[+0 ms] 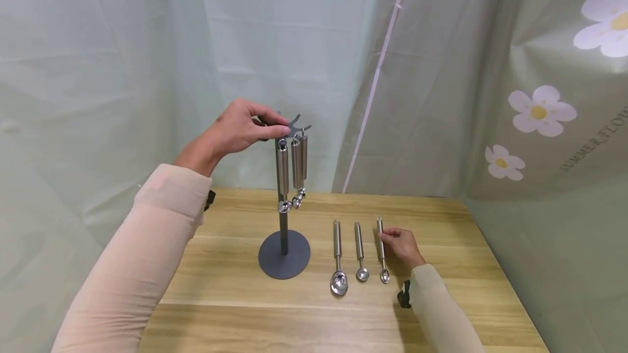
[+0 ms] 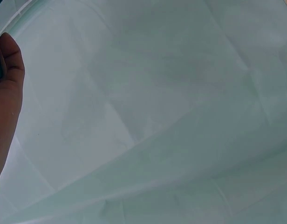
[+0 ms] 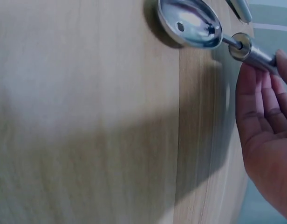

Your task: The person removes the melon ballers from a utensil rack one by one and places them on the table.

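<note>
left hand (image 1: pixel 242 127) gripping top of hanger stand (image 1: pixel 284 255), steadying it, 3 scoops hanging | right hand (image 1: pixel 402 245) pinching handle of smallest scoop (image 1: pixel 381 249), lying rightmost of 3 on wooden table (image 1: pixel 235 298)

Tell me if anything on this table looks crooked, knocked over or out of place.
Nothing stands out. The stand is upright with three spoons hanging straight. Three more spoons lie in a neat row on the table. The left hand holds the stand's top; the right hand touches the rightmost spoon.
</note>
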